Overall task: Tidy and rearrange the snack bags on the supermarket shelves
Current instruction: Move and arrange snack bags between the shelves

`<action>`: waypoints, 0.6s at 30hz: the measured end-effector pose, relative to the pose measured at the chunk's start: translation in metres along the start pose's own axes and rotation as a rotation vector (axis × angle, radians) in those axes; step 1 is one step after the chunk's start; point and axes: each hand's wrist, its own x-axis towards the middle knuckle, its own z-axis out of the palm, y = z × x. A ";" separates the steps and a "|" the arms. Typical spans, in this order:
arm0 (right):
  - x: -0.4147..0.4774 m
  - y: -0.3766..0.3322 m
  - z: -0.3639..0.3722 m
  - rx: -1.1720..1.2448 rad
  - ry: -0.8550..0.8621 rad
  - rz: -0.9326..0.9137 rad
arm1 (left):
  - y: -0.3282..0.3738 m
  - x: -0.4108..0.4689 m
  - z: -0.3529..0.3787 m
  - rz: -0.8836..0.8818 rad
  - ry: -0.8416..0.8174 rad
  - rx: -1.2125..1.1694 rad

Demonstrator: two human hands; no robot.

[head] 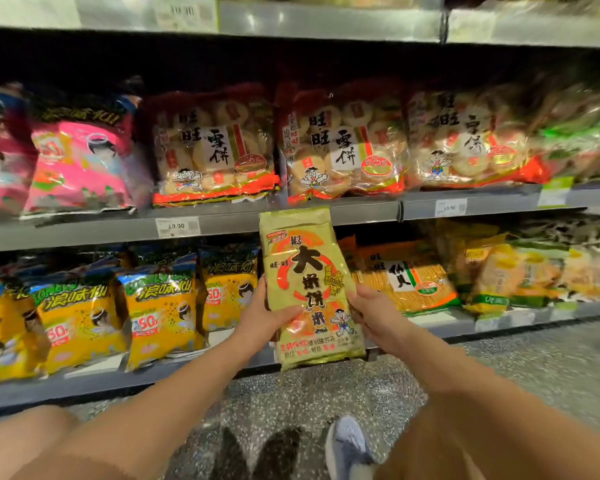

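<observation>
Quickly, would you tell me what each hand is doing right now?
Left hand: closed on the left edge of the green snack bag.
Right hand: closed on the same bag's right edge.

The gold bag (310,289) bears a large "大"; yellow bags (160,317) read "浪味仙" and "50"; the shelf price tag (177,226) shows "19.90"
</observation>
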 end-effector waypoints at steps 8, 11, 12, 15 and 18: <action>-0.025 -0.046 -0.010 0.028 0.053 -0.185 | 0.083 -0.024 -0.007 0.263 0.048 0.103; -0.026 -0.083 -0.015 0.028 0.091 -0.280 | 0.128 -0.020 -0.013 0.362 0.083 0.117; -0.023 -0.098 -0.017 0.040 0.087 -0.303 | 0.144 -0.017 -0.015 0.388 0.097 0.110; -0.011 -0.141 -0.022 0.033 0.055 -0.406 | 0.193 -0.001 -0.021 0.453 0.127 0.065; 0.003 -0.183 -0.028 -0.050 0.103 -0.588 | 0.240 0.024 -0.026 0.515 0.147 0.071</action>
